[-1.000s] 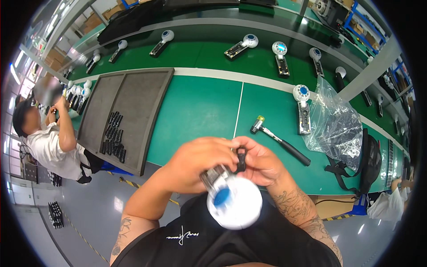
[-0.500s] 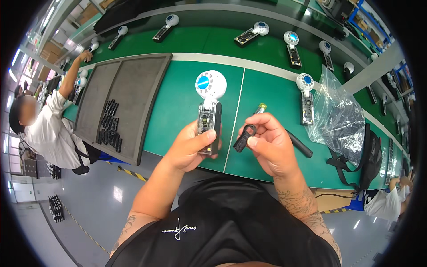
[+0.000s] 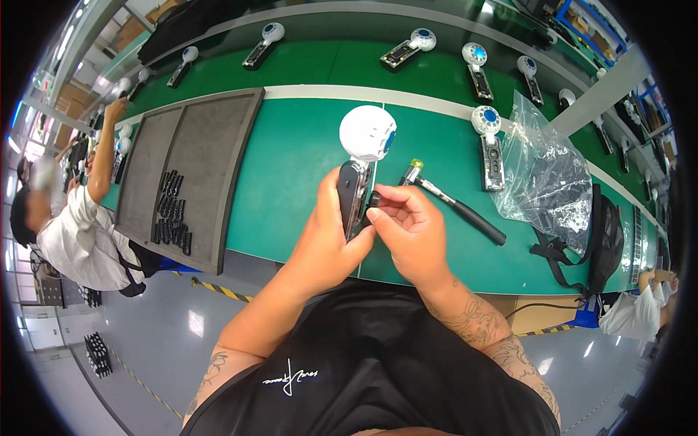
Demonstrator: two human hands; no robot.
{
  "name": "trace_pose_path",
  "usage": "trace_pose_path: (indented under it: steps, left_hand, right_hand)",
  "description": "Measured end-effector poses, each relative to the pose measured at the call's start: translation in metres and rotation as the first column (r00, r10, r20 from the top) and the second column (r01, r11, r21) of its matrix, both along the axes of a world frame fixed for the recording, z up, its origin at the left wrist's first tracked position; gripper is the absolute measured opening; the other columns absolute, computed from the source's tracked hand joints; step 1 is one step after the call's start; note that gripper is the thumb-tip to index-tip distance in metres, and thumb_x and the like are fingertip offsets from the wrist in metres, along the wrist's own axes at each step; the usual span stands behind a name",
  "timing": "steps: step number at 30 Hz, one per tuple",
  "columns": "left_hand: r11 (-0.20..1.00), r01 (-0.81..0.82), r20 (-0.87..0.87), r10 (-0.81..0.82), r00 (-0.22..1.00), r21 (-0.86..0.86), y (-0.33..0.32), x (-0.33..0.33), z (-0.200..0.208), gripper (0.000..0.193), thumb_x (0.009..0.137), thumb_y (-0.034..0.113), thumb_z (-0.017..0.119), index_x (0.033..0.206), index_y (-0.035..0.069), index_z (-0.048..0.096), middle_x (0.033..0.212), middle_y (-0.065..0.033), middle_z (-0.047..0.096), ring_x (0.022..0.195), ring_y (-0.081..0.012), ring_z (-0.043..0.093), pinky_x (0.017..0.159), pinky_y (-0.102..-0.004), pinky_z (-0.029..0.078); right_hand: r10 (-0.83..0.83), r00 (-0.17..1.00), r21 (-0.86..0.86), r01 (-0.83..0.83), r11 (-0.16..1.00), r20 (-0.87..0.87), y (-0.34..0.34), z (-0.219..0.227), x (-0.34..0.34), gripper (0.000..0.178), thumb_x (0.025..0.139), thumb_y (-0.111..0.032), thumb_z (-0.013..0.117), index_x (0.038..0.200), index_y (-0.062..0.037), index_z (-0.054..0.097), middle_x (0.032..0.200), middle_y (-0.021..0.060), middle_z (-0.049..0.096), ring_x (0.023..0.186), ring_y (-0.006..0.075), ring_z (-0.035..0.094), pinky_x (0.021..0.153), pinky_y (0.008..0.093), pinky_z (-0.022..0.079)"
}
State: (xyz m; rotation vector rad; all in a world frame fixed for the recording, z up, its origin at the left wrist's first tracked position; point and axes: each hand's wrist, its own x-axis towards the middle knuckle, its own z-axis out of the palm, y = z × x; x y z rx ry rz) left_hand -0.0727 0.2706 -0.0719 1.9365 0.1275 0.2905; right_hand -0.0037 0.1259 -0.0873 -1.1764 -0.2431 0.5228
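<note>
Just beyond the right hand (image 3: 411,236), a small hammer (image 3: 454,206) with a black grip and a yellowish head lies on the green bench (image 3: 291,167). Further out on that side sits a crumpled clear plastic bag (image 3: 545,178), with a finished handheld fan (image 3: 489,142) lying flat beside it and a black bag (image 3: 607,243) hanging over the bench edge. Out past the left hand (image 3: 327,236) lies a dark grey foam tray (image 3: 196,160) carrying a cluster of small black parts (image 3: 169,214). Well beyond both hands, more fans (image 3: 407,47) are spaced along the far green strip. A co-worker in a white shirt (image 3: 69,232) stands off to the left with one arm raised. Nothing lies between the hands and the bench top.

The fan being worked on (image 3: 361,163) is held upright above the bench, between the two hands. It has a round white head with a blue patch at its side and a slim dark handle whose long side faces the right hand, showing a pale strip along it.

The left hand is wrapped around the handle, fingers curled behind it and thumb pressed along the near side, gripping firmly. The right hand is closed in a pinch: thumb and fingertips hold a small black piece (image 3: 376,198) against the handle's side, touching it just below the white head.
</note>
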Motion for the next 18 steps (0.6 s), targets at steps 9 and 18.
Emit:
trace_pose_path:
  steps: [9,18]
  left_hand:
    - [0.992,0.035,0.023,-0.037,0.999,0.120,-0.003,0.000,0.000,0.079,0.089,-0.001,0.069,0.157,-0.003,0.030,0.140,-0.0268,0.055,0.121,-0.0378,0.062,0.102,-0.0449,0.052]
    - [0.942,0.057,-0.092,-0.092,0.991,-0.330,0.007,0.001,-0.002,0.069,0.091,-0.004,0.058,0.155,0.001,0.033,0.122,-0.0197,0.061,0.095,-0.0257,0.064,0.078,-0.0341,0.054]
  right_hand:
    - [-0.058,0.996,0.053,0.054,0.997,0.066,-0.003,0.000,-0.003,0.035,0.094,0.011,0.070,0.128,0.0037,0.066,0.110,0.0099,0.066,0.096,0.0114,0.063,0.089,0.0250,0.057]
    - [0.106,0.475,-0.287,0.326,0.901,0.873,-0.013,-0.004,0.013,0.042,0.091,-0.003,0.077,0.132,-0.0025,0.067,0.113,0.0105,0.067,0.097,0.0232,0.064,0.089,0.0342,0.054]
